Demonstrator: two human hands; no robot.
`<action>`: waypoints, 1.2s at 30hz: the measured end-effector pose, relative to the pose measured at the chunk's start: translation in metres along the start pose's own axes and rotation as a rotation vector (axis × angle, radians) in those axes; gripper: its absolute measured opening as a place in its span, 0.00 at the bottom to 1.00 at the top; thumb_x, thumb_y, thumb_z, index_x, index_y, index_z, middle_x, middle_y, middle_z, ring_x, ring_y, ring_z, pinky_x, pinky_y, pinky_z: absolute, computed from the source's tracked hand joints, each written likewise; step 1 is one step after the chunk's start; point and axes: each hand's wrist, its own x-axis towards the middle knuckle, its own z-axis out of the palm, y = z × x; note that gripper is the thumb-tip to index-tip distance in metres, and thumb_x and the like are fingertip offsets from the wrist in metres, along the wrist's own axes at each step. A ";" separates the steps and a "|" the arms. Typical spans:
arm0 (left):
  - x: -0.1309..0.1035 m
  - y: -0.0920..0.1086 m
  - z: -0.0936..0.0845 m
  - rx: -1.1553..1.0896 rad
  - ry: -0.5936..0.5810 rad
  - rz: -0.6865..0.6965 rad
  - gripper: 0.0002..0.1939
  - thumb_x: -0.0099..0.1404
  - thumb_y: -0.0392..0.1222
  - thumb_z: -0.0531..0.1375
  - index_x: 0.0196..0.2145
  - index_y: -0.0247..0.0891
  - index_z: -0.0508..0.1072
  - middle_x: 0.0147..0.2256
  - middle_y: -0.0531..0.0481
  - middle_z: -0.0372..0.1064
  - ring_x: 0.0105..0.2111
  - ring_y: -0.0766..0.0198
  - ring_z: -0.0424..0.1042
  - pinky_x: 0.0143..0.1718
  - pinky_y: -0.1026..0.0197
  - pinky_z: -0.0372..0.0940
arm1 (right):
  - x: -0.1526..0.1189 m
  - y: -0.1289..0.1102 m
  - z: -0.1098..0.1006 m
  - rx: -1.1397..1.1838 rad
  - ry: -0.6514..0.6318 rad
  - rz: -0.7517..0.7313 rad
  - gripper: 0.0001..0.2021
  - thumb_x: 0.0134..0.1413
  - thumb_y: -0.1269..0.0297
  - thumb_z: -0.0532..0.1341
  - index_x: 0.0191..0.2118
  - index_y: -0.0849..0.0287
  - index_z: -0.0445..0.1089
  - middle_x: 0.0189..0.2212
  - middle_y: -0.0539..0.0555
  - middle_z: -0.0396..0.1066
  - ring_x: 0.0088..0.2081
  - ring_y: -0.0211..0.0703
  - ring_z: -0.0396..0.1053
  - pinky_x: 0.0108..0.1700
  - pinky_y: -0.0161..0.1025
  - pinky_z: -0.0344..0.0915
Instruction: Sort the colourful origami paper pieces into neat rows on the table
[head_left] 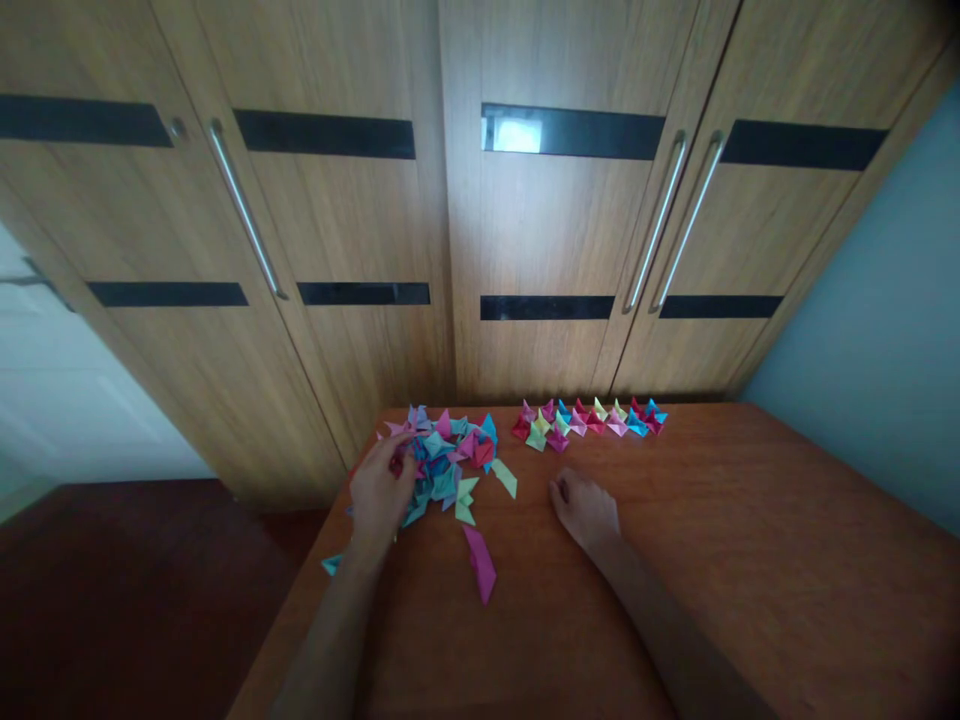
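Observation:
A heap of folded paper pieces [442, 480] in blue, pink, purple, red and teal lies at the table's far left. My left hand [382, 490] is at the heap's left side, its fingers curled together among the pieces. Whether a piece is pinched in them is hidden. Curled into a loose fist, my right hand [586, 508] rests on the table right of the heap, with nothing showing in it. Between my hands lie a magenta folded strip [481, 566], a pale green folded piece [466, 500] and a pale yellow-green strip [505, 478].
Along the table's back edge stand rows of small pointed paper shapes [594, 420] in several colours. A teal piece [331, 565] lies near the left edge of the brown table [720, 560]. Wooden wardrobe doors [540, 240] rise right behind it; a pale wall [862, 370] is at right.

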 end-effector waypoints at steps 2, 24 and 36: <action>0.000 -0.009 -0.009 0.092 -0.029 -0.001 0.14 0.61 0.41 0.54 0.44 0.42 0.73 0.40 0.49 0.74 0.38 0.58 0.73 0.40 0.58 0.67 | 0.000 0.001 0.000 0.024 -0.004 0.002 0.09 0.59 0.58 0.52 0.34 0.54 0.66 0.33 0.50 0.71 0.35 0.40 0.69 0.29 0.32 0.54; -0.014 0.022 0.005 -0.341 -0.020 -0.124 0.14 0.60 0.50 0.59 0.37 0.38 0.76 0.36 0.48 0.76 0.35 0.59 0.74 0.38 0.59 0.68 | 0.002 0.000 0.000 0.754 0.155 -0.263 0.12 0.57 0.56 0.53 0.34 0.57 0.70 0.27 0.50 0.70 0.28 0.39 0.67 0.32 0.33 0.62; -0.054 0.054 0.044 -0.688 -0.471 -0.151 0.10 0.61 0.45 0.59 0.38 0.38 0.74 0.34 0.49 0.75 0.31 0.61 0.74 0.33 0.62 0.68 | -0.013 -0.020 -0.005 0.854 0.049 -0.476 0.10 0.53 0.58 0.59 0.35 0.57 0.73 0.26 0.50 0.71 0.26 0.36 0.64 0.28 0.31 0.60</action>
